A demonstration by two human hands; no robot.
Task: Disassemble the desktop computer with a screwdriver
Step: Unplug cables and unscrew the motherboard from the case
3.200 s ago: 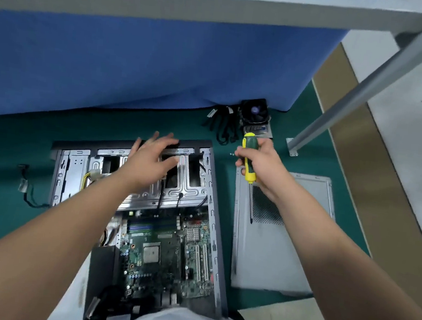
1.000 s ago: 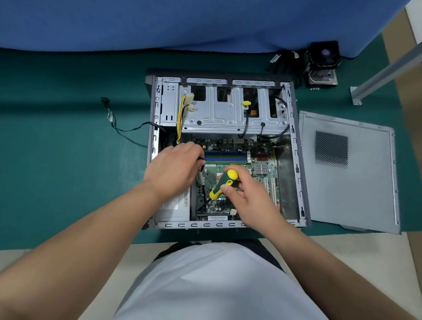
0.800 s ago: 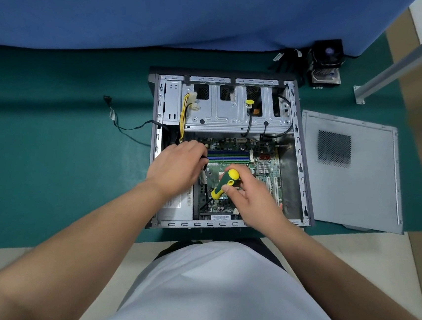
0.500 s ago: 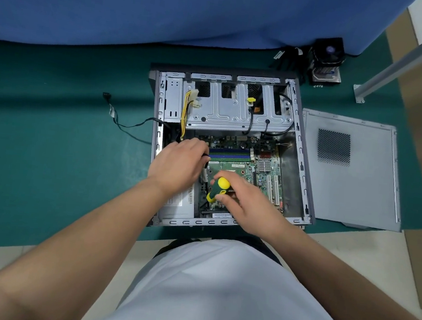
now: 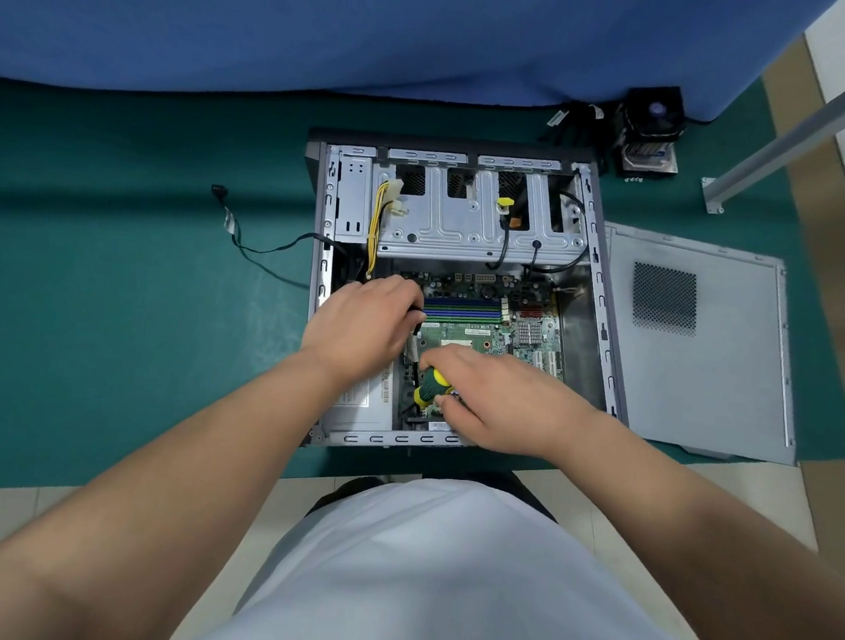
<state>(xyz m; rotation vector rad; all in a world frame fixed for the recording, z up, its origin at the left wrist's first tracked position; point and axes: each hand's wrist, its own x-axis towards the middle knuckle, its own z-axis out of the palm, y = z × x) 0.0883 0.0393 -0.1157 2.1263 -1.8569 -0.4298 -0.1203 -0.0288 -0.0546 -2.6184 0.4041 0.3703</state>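
The open computer case (image 5: 591,264) lies flat on the green mat (image 5: 103,289), its side panel (image 5: 703,388) set just to the right; the motherboard (image 5: 482,325) sits inside, directly beyond the right hand's grip. That right hand (image 5: 500,404) curls round the green-and-yellow screwdriver (image 5: 429,385), whose tip is hidden below the handle, likely on a board screw near the front edge. To do this well, hold the driver square to the screw and press down firmly while turning, so the bit does not skid onto the board. The left hand (image 5: 363,324), just left of the grip, curls over dark cables (image 5: 418,319), apparently holding them aside. Against half a second ago, the screwdriver handle has tipped lower and nearer the case's front edge, and the right hand covers more of it.
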